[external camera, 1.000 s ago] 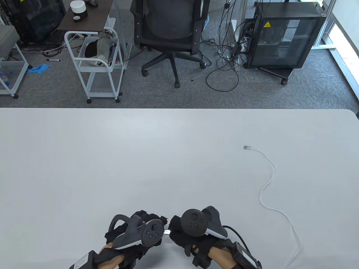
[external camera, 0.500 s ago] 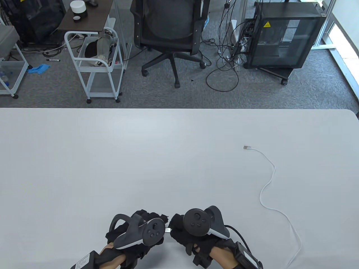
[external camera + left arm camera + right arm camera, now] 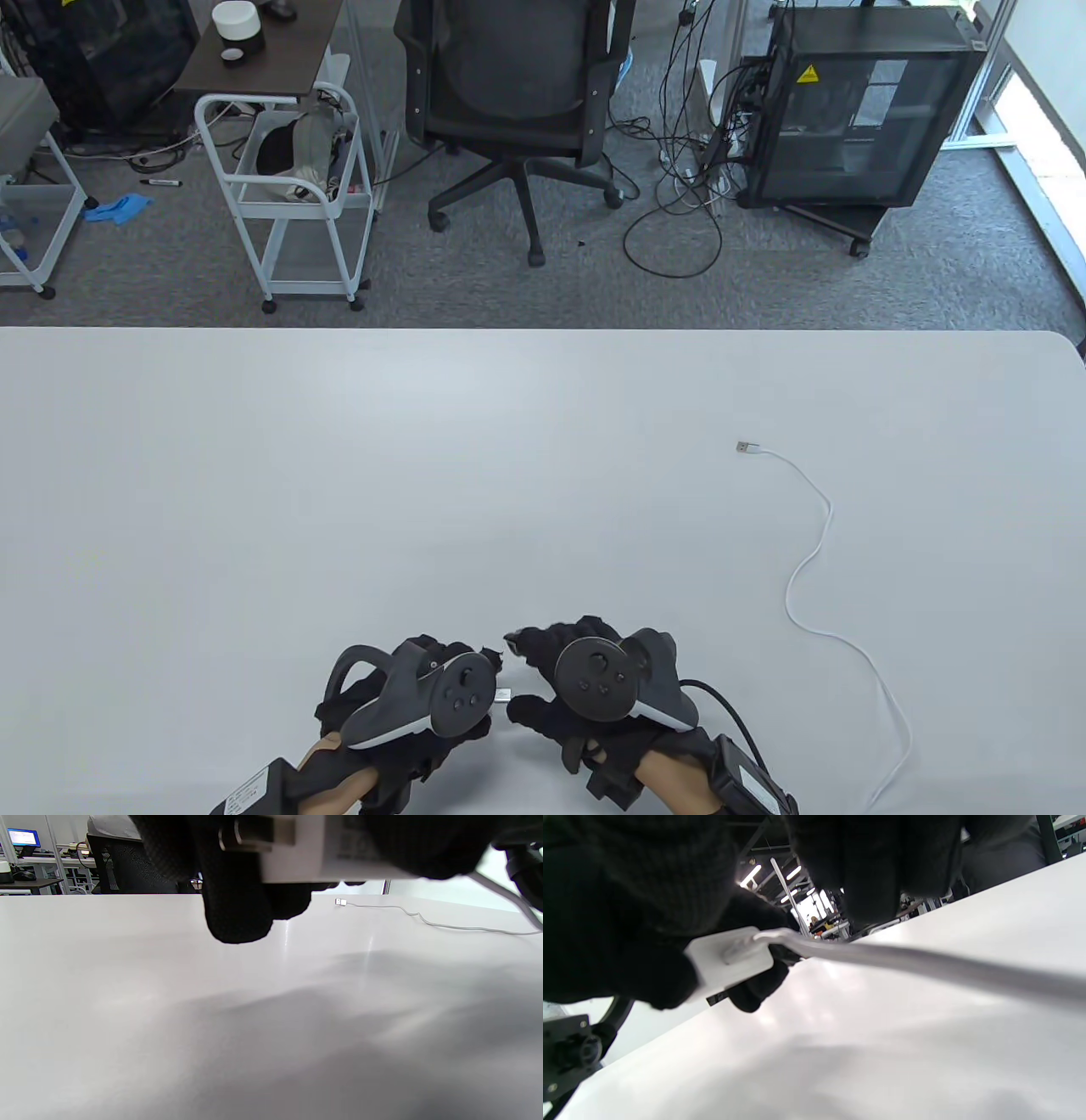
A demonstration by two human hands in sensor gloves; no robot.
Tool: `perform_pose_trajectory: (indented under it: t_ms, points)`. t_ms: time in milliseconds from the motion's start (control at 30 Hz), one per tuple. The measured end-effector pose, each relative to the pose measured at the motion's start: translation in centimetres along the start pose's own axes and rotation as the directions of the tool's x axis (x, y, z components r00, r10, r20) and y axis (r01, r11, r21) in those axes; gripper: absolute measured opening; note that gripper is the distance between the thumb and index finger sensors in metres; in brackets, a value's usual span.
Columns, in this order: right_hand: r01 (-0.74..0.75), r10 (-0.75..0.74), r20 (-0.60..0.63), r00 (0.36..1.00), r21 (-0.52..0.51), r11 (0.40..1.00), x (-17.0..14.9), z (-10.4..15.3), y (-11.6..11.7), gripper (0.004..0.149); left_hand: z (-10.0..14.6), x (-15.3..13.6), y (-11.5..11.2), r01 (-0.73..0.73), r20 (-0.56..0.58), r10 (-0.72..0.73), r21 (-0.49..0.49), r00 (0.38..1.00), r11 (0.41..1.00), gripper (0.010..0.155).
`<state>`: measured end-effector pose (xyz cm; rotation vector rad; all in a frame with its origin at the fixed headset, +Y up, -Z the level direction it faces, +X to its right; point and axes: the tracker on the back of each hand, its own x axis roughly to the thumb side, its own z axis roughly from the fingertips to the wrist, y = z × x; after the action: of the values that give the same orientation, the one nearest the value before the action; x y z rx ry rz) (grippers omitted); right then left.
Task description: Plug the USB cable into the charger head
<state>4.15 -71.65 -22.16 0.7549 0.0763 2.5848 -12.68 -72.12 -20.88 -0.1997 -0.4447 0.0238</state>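
My left hand grips the white charger head above the table near the front edge; a metal prong sticks out of it. In the right wrist view the cable's white plug sits against the charger head, and the cable runs off to the right. My right hand is beside it with finger and thumb spread apart. Only a small silver-white piece shows between the hands in the table view. The white USB cable snakes over the table to its free plug.
The white table stretches away from both hands. The cable leaves the table view at the front right. An office chair, a white cart and a black cabinet stand on the floor beyond the far edge.
My right hand's finger and thumb have spread apart and drawn slightly right of the joint. The left hand has kept its grip and hardly moved. The cable on the table has not moved.
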Motion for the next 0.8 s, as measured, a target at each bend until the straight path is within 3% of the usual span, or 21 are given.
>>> perform_pose_trajectory:
  t_ms: [200, 467, 800]
  points:
    - [-0.020, 0.020, -0.003, 1.000, 0.114, 0.993, -0.2, 0.0, 0.6, 0.100, -0.1, -0.3, 0.1, -0.008, -0.021, 0.008, -0.003, 1.000, 1.000, 0.075]
    - [-0.022, 0.023, -0.011, 1.000, 0.095, 0.995, -0.5, 0.1, 0.2, 0.099, 0.0, -0.5, 0.2, -0.003, -0.036, 0.003, -0.012, 0.999, 1.000, 0.075]
    - [-0.095, 0.098, -0.108, 0.989, 0.030, 0.995, -3.6, 0.5, -1.7, 0.098, -0.1, -1.2, 0.1, -0.005, -0.060, 0.002, -0.037, 0.998, 0.999, 0.075]
